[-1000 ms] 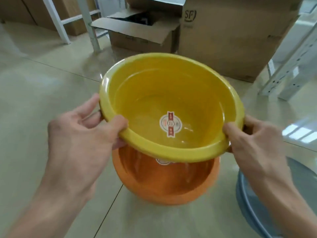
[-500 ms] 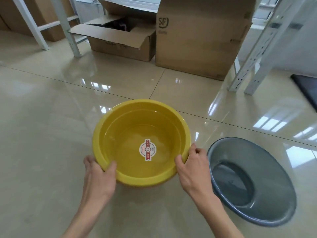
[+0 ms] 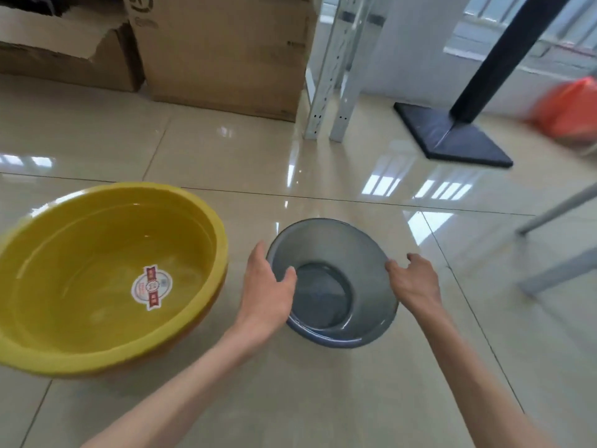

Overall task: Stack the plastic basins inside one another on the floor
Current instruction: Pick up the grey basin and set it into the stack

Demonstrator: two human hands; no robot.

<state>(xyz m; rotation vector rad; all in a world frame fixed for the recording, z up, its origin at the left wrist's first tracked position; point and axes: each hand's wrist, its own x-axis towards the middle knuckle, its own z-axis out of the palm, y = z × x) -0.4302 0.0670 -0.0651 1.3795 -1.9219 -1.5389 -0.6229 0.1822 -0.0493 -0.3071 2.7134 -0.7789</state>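
Note:
A yellow basin [image 3: 80,253] with a round red-and-white label inside sits on the tiled floor at the left, nested in an orange basin whose edge [image 3: 193,324] just shows under its right side. A smaller grey-blue basin [image 3: 336,250] stands to its right. My left hand [image 3: 266,286] grips the grey basin's left rim, thumb inside. My right hand [image 3: 415,279] is at its right rim, fingers curled on the edge.
Cardboard boxes [image 3: 223,50] stand along the back left. White metal rack legs [image 3: 326,76] rise behind the grey basin. A black post on a square base [image 3: 452,137] is at the back right, with an orange bag [image 3: 571,108] and grey table legs [image 3: 555,247] on the right.
The yellow basin went down into the orange one and both hands let go of it. My view swung right, and both hands moved onto the grey basin's rim.

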